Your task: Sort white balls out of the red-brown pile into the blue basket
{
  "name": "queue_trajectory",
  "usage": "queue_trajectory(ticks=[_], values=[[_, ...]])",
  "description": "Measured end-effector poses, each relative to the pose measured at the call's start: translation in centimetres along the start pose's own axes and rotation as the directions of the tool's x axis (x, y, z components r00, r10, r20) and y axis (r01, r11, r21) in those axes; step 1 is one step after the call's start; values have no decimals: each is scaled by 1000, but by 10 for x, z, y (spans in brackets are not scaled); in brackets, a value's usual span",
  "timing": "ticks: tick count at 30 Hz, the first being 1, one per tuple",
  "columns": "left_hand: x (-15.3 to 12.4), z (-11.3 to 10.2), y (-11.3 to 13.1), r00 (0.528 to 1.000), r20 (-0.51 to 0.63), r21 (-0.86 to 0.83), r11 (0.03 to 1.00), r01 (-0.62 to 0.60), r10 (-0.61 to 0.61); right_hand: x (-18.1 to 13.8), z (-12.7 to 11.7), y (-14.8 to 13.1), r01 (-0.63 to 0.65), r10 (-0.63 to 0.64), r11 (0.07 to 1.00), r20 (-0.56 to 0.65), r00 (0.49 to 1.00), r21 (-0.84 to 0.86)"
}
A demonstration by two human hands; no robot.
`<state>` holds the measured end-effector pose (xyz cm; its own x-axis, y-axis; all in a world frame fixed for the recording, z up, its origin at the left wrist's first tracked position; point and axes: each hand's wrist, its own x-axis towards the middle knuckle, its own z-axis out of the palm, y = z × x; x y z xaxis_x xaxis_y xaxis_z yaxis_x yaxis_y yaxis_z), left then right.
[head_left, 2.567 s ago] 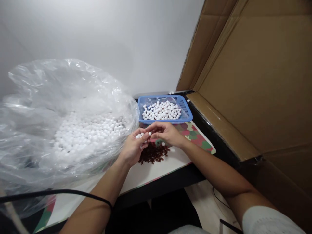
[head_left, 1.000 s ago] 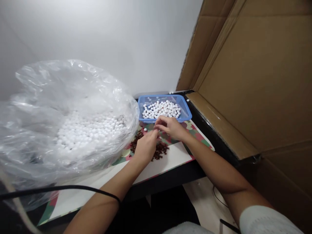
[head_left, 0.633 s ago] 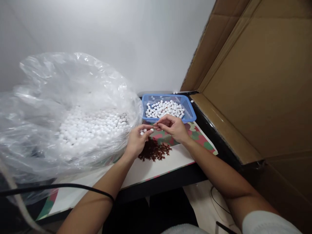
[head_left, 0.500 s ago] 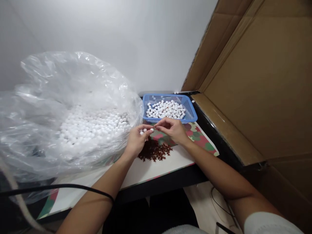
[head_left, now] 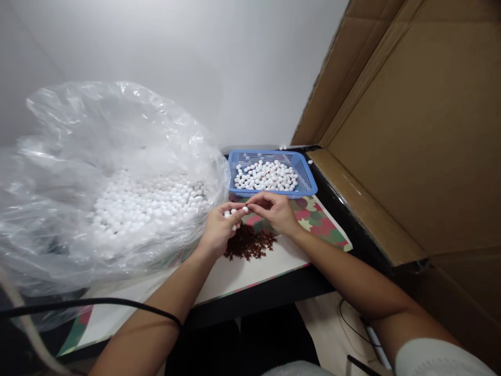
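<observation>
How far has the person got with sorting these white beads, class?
Done: a layer of white beads lies in the blue basket. In hand: the left hand cups a few beads while the right hand pinches at one. Left: the plastic bag holds far more.

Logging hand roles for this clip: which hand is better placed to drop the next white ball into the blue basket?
Right, probably. The right hand sits just in front of the blue basket, fingertips at a white ball. The left hand is cupped, holding several balls, farther from the basket above the brown bits.
</observation>
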<state>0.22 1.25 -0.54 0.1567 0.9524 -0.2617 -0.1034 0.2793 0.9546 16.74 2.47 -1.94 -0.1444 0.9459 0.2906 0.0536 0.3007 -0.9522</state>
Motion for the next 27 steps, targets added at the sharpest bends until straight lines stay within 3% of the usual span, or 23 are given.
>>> queue_trajectory(ticks=[6,14,23,27], values=[[-1,-1,-2,999,-16,24,999,-40,40,1,1,-1,-57,55,993,20,998,106],[-1,-1,-2,995,-28,-20,996,-91,90,0,3,-6,-8,7,997,12,1000,72],[-3,-1,0,992,-50,10,993,-117,118,1,1,-9,80,-79,997,90,993,-8],[-4,1,7,993,-51,13,994,-110,111,1,6,-8,17,-28,994,98,995,109]])
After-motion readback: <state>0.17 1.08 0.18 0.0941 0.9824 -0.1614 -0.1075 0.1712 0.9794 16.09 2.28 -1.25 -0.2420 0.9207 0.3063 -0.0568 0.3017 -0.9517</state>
